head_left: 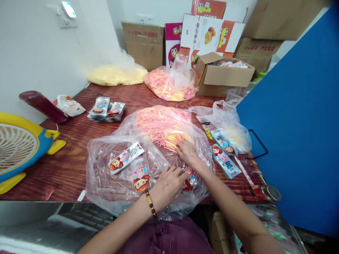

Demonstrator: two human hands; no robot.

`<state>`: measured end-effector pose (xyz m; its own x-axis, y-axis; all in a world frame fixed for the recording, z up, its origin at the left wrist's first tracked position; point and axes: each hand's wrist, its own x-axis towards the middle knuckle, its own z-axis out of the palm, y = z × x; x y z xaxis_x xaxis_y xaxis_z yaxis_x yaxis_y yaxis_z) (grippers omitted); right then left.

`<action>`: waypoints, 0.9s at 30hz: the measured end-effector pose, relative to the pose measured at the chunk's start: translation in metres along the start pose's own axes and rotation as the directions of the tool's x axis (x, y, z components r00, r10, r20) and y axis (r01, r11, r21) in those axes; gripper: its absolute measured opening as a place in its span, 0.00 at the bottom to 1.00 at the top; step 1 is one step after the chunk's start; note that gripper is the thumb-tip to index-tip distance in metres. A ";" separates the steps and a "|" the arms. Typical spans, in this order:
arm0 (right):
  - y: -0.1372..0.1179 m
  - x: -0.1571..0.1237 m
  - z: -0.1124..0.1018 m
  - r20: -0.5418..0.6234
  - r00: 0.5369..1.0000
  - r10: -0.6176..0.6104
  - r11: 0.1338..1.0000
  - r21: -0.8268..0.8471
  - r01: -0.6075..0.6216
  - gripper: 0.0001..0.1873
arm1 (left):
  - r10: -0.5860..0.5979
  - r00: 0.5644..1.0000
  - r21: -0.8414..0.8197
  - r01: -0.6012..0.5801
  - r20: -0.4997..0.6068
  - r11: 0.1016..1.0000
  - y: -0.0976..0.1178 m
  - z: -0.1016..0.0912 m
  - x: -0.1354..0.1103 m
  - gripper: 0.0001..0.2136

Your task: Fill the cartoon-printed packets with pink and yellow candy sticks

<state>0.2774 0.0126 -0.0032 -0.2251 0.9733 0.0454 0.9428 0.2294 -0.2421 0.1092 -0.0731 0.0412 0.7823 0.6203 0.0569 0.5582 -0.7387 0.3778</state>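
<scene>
Lower centre of frame: left hand [169, 185], fingers half curled, tips resting on a printed packet [191, 179] lying on the clear bag [106, 165]; a firm grip cannot be confirmed. Just above it, right hand [188, 152], fingers loosely extended and holding nothing, touching the pink sticks [159, 123] at frame centre

Pretty bright indoor shot, with soft, even light that seems to come from above. The clear bag [119, 176] in the middle catches it most, with white streaks of glare all over its wrinkles. Far up-left of the bag a wall light [69, 8] is blown out, and the white wall [34, 53] looks washed. The table [71, 137] left of the bag has a mild sheen and only faint shadows. Fisheye stretch is obvious: the fan [18, 148] left of the bag bulges, and the blue panel [299, 116] right of it leans. The boxes [225, 74] behind the bag stay sharp, while the corner below-right of it is mushy.
</scene>
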 end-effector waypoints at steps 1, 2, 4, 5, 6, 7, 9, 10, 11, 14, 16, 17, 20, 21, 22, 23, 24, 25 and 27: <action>-0.005 0.009 0.004 0.029 1.000 -0.002 0.999 -0.054 0.004 0.12 | -0.028 0.999 -0.012 0.027 -0.030 1.000 -0.005 -0.009 -0.004 0.12; -0.009 0.015 0.007 0.050 0.999 0.003 0.994 -0.111 0.003 0.12 | -0.075 0.995 -0.010 0.074 -0.064 0.997 -0.012 -0.017 -0.009 0.12; -0.016 0.023 0.013 0.071 0.997 0.018 0.980 -0.201 -0.003 0.13 | -0.236 0.964 0.039 0.242 -0.124 0.969 -0.033 -0.032 -0.021 0.12; -0.019 0.025 0.015 0.076 0.997 0.026 0.974 -0.228 -0.008 0.13 | -0.348 0.930 0.085 0.359 -0.119 0.930 -0.046 -0.039 -0.028 0.11; -0.021 0.026 0.017 0.076 0.997 0.033 0.970 -0.243 -0.014 0.13 | -0.468 0.877 0.146 0.480 -0.114 0.865 -0.059 -0.044 -0.035 0.13; -0.023 0.027 0.020 0.074 0.997 0.037 0.968 -0.249 -0.017 0.13 | -0.575 0.813 0.208 0.580 -0.089 0.788 -0.071 -0.049 -0.042 0.15; -0.025 0.028 0.024 0.067 0.997 0.042 0.966 -0.258 -0.024 0.14 | -0.728 0.685 0.290 0.703 -0.029 0.650 -0.091 -0.054 -0.053 0.19; -0.026 0.028 0.026 0.062 0.997 0.045 0.964 -0.265 -0.027 0.15 | -0.769 0.639 0.313 0.731 -0.001 0.607 -0.098 -0.055 -0.056 0.22; -0.026 0.029 0.028 0.058 0.997 0.047 0.962 -0.271 -0.030 0.16 | -0.795 0.606 0.324 0.748 0.024 0.579 -0.104 -0.054 -0.059 0.23; -0.025 0.031 0.030 0.057 0.997 0.054 0.958 -0.284 -0.035 0.16 | -0.821 0.567 0.305 0.772 0.066 0.558 -0.110 -0.048 -0.060 0.26; -0.024 0.032 0.030 0.066 0.997 0.051 0.957 -0.287 -0.030 0.16 | -0.824 0.563 0.253 0.790 0.062 0.559 -0.112 -0.041 -0.060 0.25; -0.024 0.032 0.030 0.072 0.996 0.045 0.958 -0.287 -0.022 0.16 | -0.825 0.562 0.217 0.800 0.057 0.560 -0.113 -0.038 -0.060 0.25; -0.023 0.034 0.030 0.087 0.996 0.021 0.961 -0.275 0.004 0.16 | -0.822 0.568 0.081 0.818 0.047 0.570 -0.119 -0.027 -0.063 0.22; -0.023 0.035 0.031 0.091 0.996 0.016 0.963 -0.269 0.009 0.16 | -0.813 0.581 0.033 0.813 0.036 0.582 -0.121 -0.025 -0.064 0.21; -0.022 0.036 0.031 0.094 0.995 0.015 0.965 -0.262 0.010 0.16 | -0.801 0.599 -0.014 0.801 0.014 0.599 -0.123 -0.023 -0.065 0.21; -0.021 0.037 0.032 0.097 0.995 0.016 0.967 -0.254 0.009 0.16 | -0.787 0.617 -0.057 0.785 -0.022 0.617 -0.125 -0.021 -0.067 0.21; -0.019 0.038 0.032 0.100 0.995 0.019 0.970 -0.244 0.006 0.17 | -0.773 0.631 -0.098 0.767 -0.066 0.634 -0.126 -0.021 -0.068 0.21; -0.017 0.038 0.033 0.103 0.994 0.022 0.973 -0.232 0.002 0.16 | -0.762 0.638 -0.142 0.749 -0.110 0.647 -0.127 -0.021 -0.069 0.21; -0.011 0.039 0.033 0.109 0.994 0.029 0.978 -0.207 -0.006 0.16 | -0.747 0.641 -0.255 0.704 -0.173 0.663 -0.128 -0.022 -0.071 0.19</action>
<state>0.2498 0.0471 -0.0304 -0.2227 0.9725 -0.0675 0.9747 0.2206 -0.0369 -0.0233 -0.0170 0.0091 0.0367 0.9956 -0.0861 0.8505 0.0141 0.5258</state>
